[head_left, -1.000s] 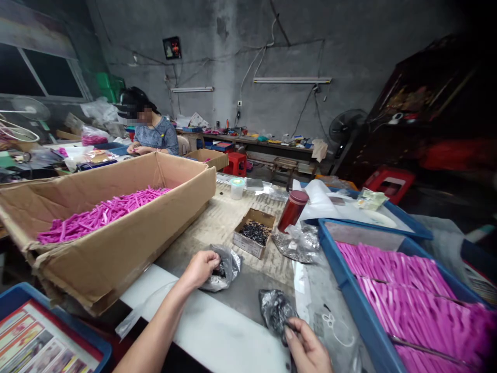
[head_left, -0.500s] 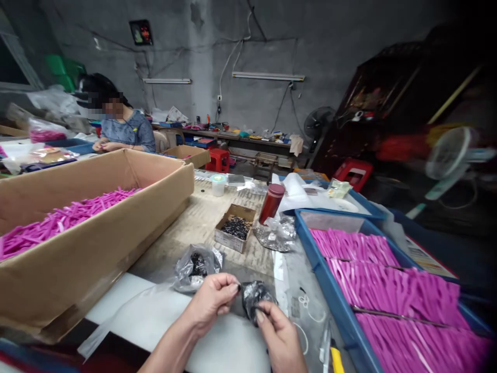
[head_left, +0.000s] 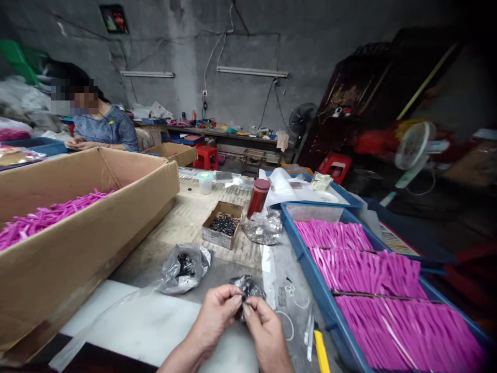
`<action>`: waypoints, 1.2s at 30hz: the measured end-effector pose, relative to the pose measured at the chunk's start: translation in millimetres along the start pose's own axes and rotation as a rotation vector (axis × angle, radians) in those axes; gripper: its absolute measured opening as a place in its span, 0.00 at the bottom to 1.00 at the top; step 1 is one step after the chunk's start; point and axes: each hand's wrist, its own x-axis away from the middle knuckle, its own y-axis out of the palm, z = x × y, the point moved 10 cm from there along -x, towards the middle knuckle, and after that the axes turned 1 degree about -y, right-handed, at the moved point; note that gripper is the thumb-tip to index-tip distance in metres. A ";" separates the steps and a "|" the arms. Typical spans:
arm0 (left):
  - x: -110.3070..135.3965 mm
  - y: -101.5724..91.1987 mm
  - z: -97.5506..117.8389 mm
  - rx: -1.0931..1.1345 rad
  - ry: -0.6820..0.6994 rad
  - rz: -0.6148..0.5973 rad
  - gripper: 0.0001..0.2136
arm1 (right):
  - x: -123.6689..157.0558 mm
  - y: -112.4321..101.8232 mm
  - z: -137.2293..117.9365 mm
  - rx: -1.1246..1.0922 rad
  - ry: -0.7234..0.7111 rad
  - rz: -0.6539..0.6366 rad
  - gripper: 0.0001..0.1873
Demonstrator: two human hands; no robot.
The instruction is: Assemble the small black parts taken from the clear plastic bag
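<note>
My left hand [head_left: 217,316] and my right hand [head_left: 268,331] meet fingertip to fingertip over a white sheet [head_left: 171,318]. Both are closed in a pinch on a small black piece [head_left: 244,298], too small to make out in detail and mostly hidden by the fingers. Right behind the fingertips is a crumpled dark plastic bag [head_left: 250,285], partly covered by my hands. To the left sits an open clear bag [head_left: 171,280] with small black parts [head_left: 185,264] in it. A small cardboard box [head_left: 217,238] farther back holds more small black parts.
A large cardboard box [head_left: 97,223] with magenta strips stands left. On the right is a blue tray [head_left: 322,305] of magenta strips in rows. A yellow-handled tool [head_left: 321,352] lies beside it. A dark red flask [head_left: 258,198] stands behind. Another person [head_left: 104,127] sits at back left.
My hands were apart, the left holding a small black piece and the right at the dark bag; now their fingertips have come together. The view has turned slightly right.
</note>
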 end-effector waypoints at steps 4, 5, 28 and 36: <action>-0.8 0.9 1.6 -0.053 0.037 -0.003 0.09 | 1.3 -0.8 -1.6 0.045 -0.031 0.018 0.09; -1.5 0.2 1.4 -0.066 0.043 0.001 0.09 | 1.2 -0.7 -2.3 0.063 -0.038 0.012 0.09; -5.1 -26.2 -1.1 -0.129 0.051 0.044 0.10 | -31.5 12.1 -5.5 1.324 -0.265 -0.295 0.10; -1.5 -29.4 1.4 -0.175 0.054 0.082 0.09 | -34.8 20.0 5.4 1.393 -0.267 -0.303 0.12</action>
